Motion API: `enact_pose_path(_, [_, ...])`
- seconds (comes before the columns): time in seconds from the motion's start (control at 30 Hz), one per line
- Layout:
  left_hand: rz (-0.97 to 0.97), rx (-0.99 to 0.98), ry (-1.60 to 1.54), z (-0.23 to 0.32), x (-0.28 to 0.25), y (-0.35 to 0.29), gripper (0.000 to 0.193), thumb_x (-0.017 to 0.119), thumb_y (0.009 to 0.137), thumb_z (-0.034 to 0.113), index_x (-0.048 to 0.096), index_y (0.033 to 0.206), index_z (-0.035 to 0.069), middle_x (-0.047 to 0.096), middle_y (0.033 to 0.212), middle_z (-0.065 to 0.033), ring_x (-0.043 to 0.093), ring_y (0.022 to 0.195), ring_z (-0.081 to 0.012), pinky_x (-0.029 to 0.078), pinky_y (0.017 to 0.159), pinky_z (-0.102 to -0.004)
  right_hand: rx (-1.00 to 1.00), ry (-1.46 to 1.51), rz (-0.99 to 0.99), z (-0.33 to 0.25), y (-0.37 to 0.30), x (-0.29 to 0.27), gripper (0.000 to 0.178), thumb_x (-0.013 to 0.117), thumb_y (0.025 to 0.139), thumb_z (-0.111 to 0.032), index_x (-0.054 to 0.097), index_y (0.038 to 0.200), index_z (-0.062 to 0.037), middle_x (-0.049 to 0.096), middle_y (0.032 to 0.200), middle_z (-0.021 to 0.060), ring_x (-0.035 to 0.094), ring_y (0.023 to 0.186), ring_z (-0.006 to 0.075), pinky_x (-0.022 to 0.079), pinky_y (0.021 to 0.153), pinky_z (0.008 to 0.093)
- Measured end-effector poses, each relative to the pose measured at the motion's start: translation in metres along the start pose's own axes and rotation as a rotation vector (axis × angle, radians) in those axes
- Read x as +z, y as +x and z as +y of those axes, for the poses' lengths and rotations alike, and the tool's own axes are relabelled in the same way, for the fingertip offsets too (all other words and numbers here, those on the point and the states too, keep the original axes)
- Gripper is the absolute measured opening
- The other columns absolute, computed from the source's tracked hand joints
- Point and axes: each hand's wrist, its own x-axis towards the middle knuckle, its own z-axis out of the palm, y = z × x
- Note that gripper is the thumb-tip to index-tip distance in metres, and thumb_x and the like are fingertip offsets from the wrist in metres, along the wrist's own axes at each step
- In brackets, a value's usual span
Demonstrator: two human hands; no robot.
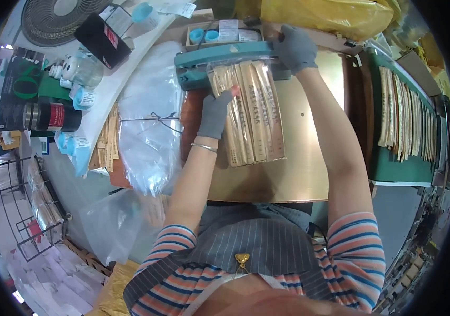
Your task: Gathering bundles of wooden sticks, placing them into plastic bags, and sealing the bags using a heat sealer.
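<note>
Open room is noted on the brass-coloured board (300, 147), between the bagged wooden strips (257, 124) and the right forearm (336, 129). Forward passage is barred by the teal bag sealer (227, 52), at whose right end the gloved right hand (296, 50) is placed. The left approach is blocked by the gloved left hand (216, 113) and stacked clear plastic bags (148, 97).

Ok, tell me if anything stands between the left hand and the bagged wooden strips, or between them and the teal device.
Nothing visible does. The left hand touches the bagged wooden strips, and their far end reaches the teal device with no other object showing between. The right hand is at the device's right end.
</note>
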Motion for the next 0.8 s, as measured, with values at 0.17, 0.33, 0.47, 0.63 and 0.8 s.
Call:
enact_pose_path(0.17, [-0.021, -0.036, -0.005, -0.001, 0.001, 0.0, 0.031, 0.069, 0.079, 0.025, 0.065, 0.098, 0.002, 0.063, 0.093, -0.0023, 0.057, 0.083, -0.0107, 0.045, 0.076, -0.0247, 0.019, 0.03, 0.005, 0.001, -0.001, -0.002, 0.024, 0.056, 0.08, -0.034, 0.061, 0.08, -0.0102, 0.064, 0.085, 0.0131, 0.061, 0.081, 0.0323, 0.048, 0.07, 0.0425])
enact_pose_path(0.33, [-0.009, -0.019, -0.081, 0.006, 0.0, -0.006, 0.028, 0.07, 0.077, 0.019, 0.065, 0.095, -0.002, 0.064, 0.091, -0.0041, 0.058, 0.081, -0.0112, 0.046, 0.072, -0.0253, 0.072, 0.199, 0.008, 0.009, -0.02, -0.007, 0.038, 0.062, 0.079, -0.041, 0.063, 0.094, -0.0058, 0.064, 0.084, 0.0114, 0.061, 0.082, 0.0277, 0.047, 0.074, 0.036])
enact_pose_path(0.47, [-0.078, 0.315, 0.129, 0.02, -0.007, -0.042, 0.037, 0.069, 0.077, 0.02, 0.062, 0.106, -0.002, 0.065, 0.094, -0.0037, 0.059, 0.079, -0.0118, 0.048, 0.071, -0.0266, 0.2, 1.431, -0.214, -0.003, -0.125, -0.017, 0.065, 0.075, 0.073, -0.026, 0.047, 0.125, 0.0021, 0.061, 0.096, 0.0041, 0.058, 0.091, 0.0149, 0.047, 0.081, 0.0279])
enact_pose_path(0.63, [-0.214, 0.509, 0.277, 0.032, 0.005, -0.106, 0.047, 0.081, 0.066, 0.014, 0.06, 0.106, -0.001, 0.066, 0.097, -0.0047, 0.061, 0.088, -0.0128, 0.05, 0.077, -0.0276, 0.118, 1.429, -0.357, -0.032, -0.215, -0.052, 0.06, 0.076, 0.071, -0.017, 0.048, 0.121, -0.0003, 0.058, 0.112, 0.0088, 0.055, 0.099, 0.0161, 0.045, 0.087, 0.0307])
enact_pose_path(0.8, [-0.187, 0.36, 0.414, -0.05, -0.027, -0.138, 0.05, 0.082, 0.066, 0.022, 0.061, 0.105, 0.0, 0.066, 0.098, -0.0054, 0.062, 0.089, -0.0149, 0.05, 0.076, -0.0288, 0.097, 1.307, -0.379, -0.011, -0.28, 0.011, 0.059, 0.076, 0.07, -0.018, 0.05, 0.12, -0.0009, 0.06, 0.109, 0.0103, 0.058, 0.099, 0.0191, 0.046, 0.085, 0.0314])
